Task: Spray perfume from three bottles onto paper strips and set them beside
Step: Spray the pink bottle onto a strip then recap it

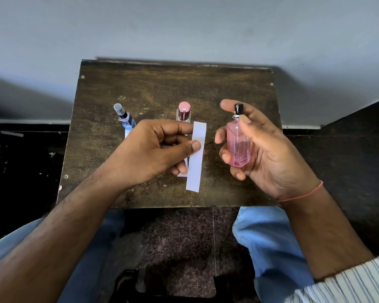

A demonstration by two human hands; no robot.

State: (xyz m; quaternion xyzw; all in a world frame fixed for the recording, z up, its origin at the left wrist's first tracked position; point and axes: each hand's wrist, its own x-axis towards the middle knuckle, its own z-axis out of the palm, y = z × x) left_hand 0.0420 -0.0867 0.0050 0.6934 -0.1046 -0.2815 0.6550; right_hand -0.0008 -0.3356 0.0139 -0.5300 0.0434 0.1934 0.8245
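Third spraying step: the right hand closes its grip on the pink bottle over the table, the left hand pinches a paper strip beside it; next, likely pressing the nozzle.

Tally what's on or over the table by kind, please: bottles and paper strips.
Perfume bottles: 3 (blue bottle, red-capped bottle, pink bottle in the right hand)
Paper strips: 3 (held strip in the left hand, strip by the blue bottle, strip by the red-capped bottle)
Total: 6
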